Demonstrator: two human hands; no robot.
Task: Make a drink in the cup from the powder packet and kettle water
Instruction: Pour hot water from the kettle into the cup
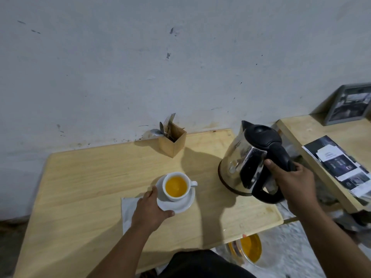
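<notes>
The left hand (149, 210) reaches forward from a bare forearm, palm down, its thumb and fingers spread around the near-left rim of a white saucer (180, 205) and holding it at the edge. On that saucer, just beyond the fingertips, stands a white cup (176, 186) filled with orange-yellow liquid, its handle pointing toward the right hand. Under the left wrist lies a pale paper napkin or packet (128, 209); which it is cannot be told.

The right hand (292, 181) is closed in a fist around the black handle of a steel kettle (245, 161), the wrist cocked and the forearm angling in from the lower right. The kettle leans with its spout away from the person; whether its base touches the wooden table (90, 177) is unclear.

Beyond and between the hands, against the wall, a wooden box (173, 142) holds forks and spoons. Right of the right hand, a second wooden surface (313, 133) carries printed leaflets (339, 165) and a leaning framed picture (349, 104). Below the right forearm, under the table's edge, sits a clear container (249, 251) of orange liquid.
</notes>
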